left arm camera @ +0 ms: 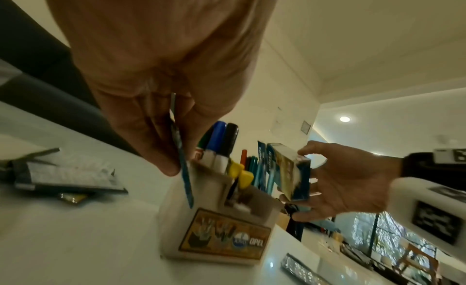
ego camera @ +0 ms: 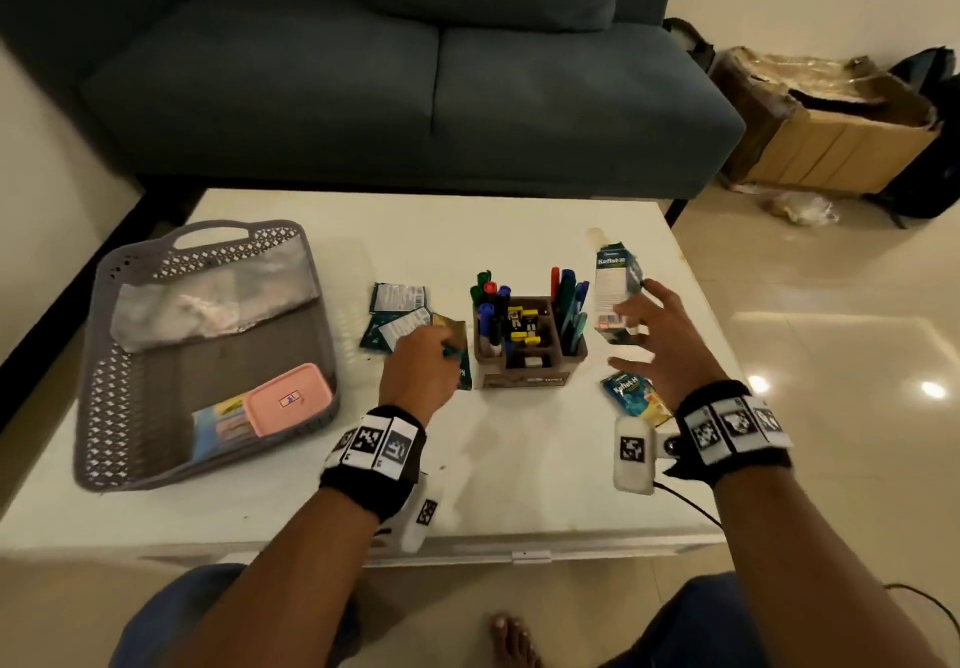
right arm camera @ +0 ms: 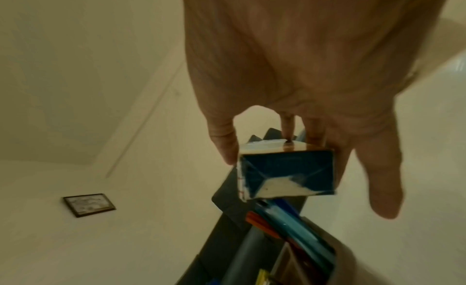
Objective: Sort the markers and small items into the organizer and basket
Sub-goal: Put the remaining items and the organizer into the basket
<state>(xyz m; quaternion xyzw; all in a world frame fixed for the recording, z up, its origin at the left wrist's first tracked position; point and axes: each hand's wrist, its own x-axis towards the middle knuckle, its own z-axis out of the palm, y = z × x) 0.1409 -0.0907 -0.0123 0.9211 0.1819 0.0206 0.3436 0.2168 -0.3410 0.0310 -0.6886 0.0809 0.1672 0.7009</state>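
Note:
A brown organizer (ego camera: 530,355) stands mid-table, with several markers (ego camera: 488,298) upright in its compartments. My left hand (ego camera: 441,342) pinches a thin teal sachet (left arm camera: 182,165) just left of the organizer (left arm camera: 221,235). Two more sachets (ego camera: 397,298) lie on the table beyond that hand. To the right of the organizer, my right hand (ego camera: 636,314) grips a blue-and-white Koflet box (ego camera: 615,293), held above the table. In the right wrist view the thumb and fingers clasp that box (right arm camera: 285,169) above the markers (right arm camera: 290,225). A blue-yellow sachet (ego camera: 631,394) lies under my right wrist.
A grey perforated basket (ego camera: 104,355) sits at the table's left, holding a pink case (ego camera: 288,400), a silver pouch (ego camera: 208,298) and a colourful packet (ego camera: 223,426). Behind the table is a teal sofa (ego camera: 389,70). A cardboard box (ego camera: 831,132) stands on the floor at right.

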